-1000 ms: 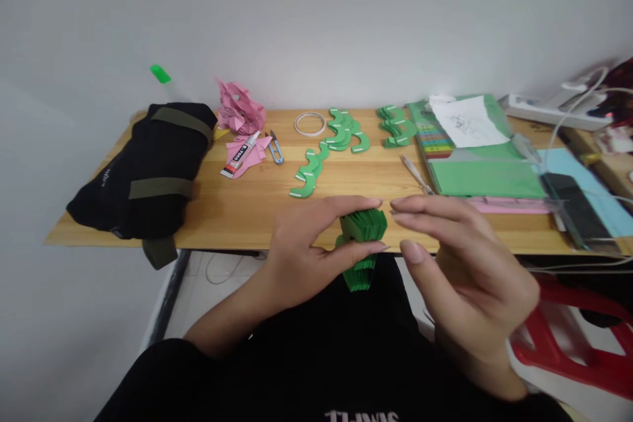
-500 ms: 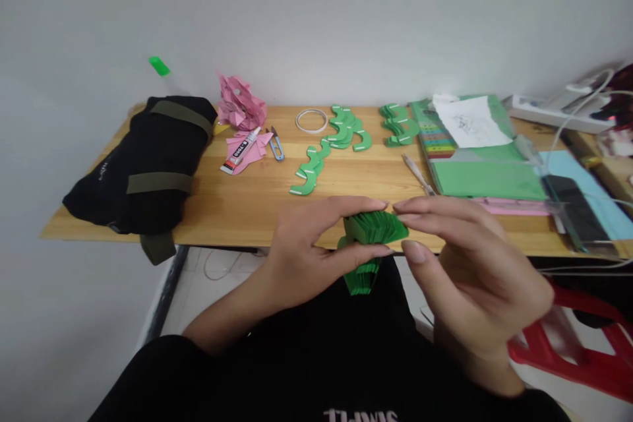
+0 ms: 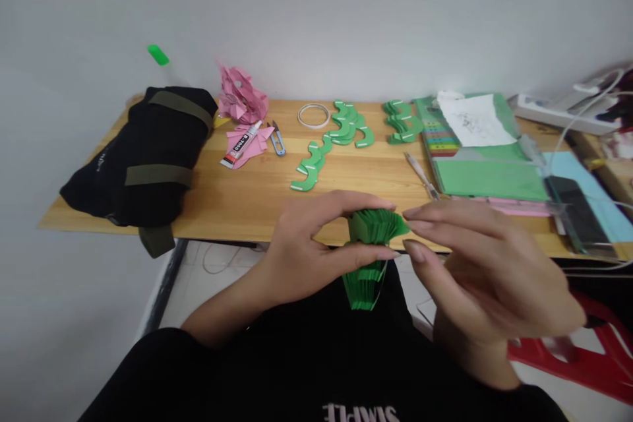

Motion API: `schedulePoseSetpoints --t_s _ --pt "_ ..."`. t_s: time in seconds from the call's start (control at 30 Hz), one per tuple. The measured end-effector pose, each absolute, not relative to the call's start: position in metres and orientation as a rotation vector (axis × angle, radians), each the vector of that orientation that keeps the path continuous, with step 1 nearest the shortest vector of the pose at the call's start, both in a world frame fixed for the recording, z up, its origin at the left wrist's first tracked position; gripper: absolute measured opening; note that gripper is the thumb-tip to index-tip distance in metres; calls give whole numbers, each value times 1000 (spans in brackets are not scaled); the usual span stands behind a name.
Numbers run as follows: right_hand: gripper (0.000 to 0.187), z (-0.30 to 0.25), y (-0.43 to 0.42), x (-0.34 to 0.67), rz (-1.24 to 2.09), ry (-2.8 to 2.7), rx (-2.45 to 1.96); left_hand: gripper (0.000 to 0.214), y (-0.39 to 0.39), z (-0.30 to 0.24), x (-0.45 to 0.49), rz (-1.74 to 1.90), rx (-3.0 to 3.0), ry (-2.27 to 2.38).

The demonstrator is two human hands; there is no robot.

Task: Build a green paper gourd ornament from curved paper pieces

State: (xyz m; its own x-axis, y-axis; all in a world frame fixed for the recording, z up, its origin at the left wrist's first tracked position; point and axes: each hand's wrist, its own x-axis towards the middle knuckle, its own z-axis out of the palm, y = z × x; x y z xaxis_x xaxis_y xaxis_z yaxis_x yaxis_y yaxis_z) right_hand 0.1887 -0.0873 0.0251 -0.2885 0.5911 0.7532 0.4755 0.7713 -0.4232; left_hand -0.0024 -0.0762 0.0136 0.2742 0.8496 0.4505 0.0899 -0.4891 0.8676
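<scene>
A thick bundle of pleated green paper (image 3: 374, 227) is pinched between the thumb and fingers of my left hand (image 3: 309, 247). Its folded layers fan out toward the right, and its lower part (image 3: 363, 293) hangs below my thumb over my dark shirt. My right hand (image 3: 487, 267) is just right of the bundle, fingers and thumb apart around the pointed green tip. The fingertips are at or very near that tip; contact is hard to tell. On the table beyond lie wavy green paper pieces with white strips (image 3: 310, 165), with more in a pile (image 3: 349, 124).
Another green stack (image 3: 401, 122) lies by a folder (image 3: 489, 178). A pen (image 3: 420, 175), tape roll (image 3: 313, 116), thread snips (image 3: 277, 140), glue tube (image 3: 241, 145) and crumpled pink paper (image 3: 242, 95) are around. A black bag (image 3: 148, 151) sits left, a red stool (image 3: 578, 356) lower right.
My right hand has shifted slightly right, drawing away from the bundle's side. The bundle's right tip now stands out more, and its lower part hangs further down. My left hand keeps its grip.
</scene>
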Motion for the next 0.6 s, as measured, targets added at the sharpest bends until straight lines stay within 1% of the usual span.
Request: schedulePoseSetpoints --t_s 0.17,0.23,0.3,0.4,0.53,0.6 --pt "22 21 -85 184 266 -1785 -788 34 -76 14 -1 1297 1764 820" --pt "18 19 -84 182 313 -1720 -798 34 -76 14 -1 1295 1771 807" --pt "18 19 -83 183 302 -1694 -818 33 -75 14 -1 1290 1778 795" --pt "19 24 -83 188 285 -1796 -798 32 -75 15 -1 1277 1762 773" --pt "14 32 -83 194 389 -1935 -809 32 -74 15 -2 1233 1734 762" --pt "16 34 -82 194 413 -1941 -801 31 -74 15 -2 1228 1717 751"
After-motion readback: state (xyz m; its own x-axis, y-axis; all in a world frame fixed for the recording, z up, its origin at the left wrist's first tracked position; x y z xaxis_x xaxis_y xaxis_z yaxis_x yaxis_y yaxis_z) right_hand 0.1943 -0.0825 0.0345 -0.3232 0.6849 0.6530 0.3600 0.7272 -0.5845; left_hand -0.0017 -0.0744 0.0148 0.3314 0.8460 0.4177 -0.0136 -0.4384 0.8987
